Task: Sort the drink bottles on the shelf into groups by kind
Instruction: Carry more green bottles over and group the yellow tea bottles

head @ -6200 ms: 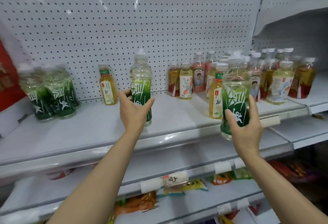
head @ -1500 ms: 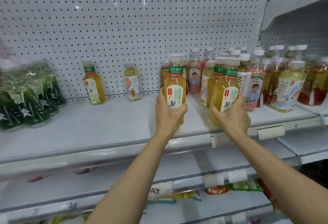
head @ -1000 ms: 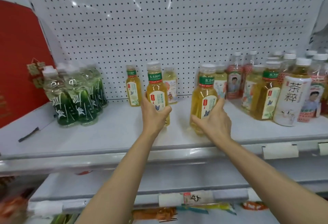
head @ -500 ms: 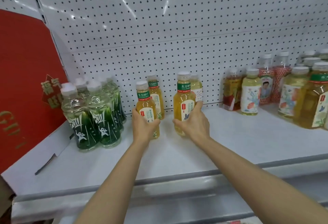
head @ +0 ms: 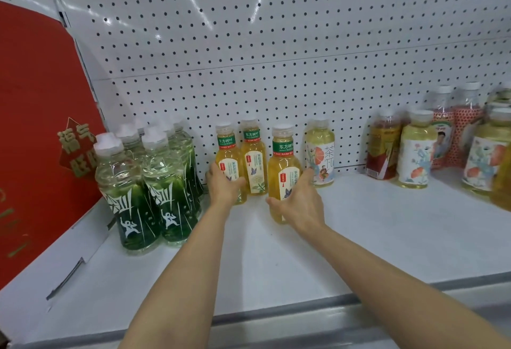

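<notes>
Bottles — left hand (head: pixel 224 186) fingers gripping one (head: pixel 228 161), right hand (head: pixel 300 204) another (head: pixel 283 171), smooth plastic

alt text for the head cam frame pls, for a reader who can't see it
Seen from above, a person's left hand and right hand each grip a yellow tea bottle, setting them beside a third one at the back of a white shelf. A cluster of green bottles stands to the left, mixed bottles to the right.
</notes>
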A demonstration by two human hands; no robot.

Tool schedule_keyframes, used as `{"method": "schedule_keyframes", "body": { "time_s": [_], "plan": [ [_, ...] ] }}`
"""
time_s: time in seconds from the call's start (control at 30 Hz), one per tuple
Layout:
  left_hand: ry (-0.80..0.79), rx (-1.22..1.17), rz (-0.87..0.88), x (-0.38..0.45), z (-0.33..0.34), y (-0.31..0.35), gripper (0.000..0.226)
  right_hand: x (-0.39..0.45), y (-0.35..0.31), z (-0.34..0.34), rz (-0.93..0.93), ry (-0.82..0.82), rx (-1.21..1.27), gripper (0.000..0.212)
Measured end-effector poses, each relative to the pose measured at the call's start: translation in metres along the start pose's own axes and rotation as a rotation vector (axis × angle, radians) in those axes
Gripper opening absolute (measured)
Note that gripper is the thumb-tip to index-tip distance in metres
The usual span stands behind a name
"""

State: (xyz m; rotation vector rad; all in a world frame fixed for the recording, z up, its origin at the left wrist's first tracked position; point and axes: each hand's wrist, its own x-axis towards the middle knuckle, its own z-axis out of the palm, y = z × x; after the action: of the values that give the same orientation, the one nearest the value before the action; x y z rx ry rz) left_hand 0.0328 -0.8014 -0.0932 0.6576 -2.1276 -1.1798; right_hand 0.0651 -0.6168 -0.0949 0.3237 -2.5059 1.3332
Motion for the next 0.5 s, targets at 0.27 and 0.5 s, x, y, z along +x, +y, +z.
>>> {"method": "schedule_keyframes", "body": {
  "time_s": [0.27,0.5],
  "plan": [
    [-0.012,0.021,-0.021,0.014,0.004,0.002,0.075,0.008,-0.002,0.014,-0.044,-0.029,-0.049,0.078],
    [0.023,-0.08,-0.061,-0.015,-0.01,0.019,0.061,0.008,-0.015,0.032,-0.074,-0.065,-0.05,0.078]
  ]
}}
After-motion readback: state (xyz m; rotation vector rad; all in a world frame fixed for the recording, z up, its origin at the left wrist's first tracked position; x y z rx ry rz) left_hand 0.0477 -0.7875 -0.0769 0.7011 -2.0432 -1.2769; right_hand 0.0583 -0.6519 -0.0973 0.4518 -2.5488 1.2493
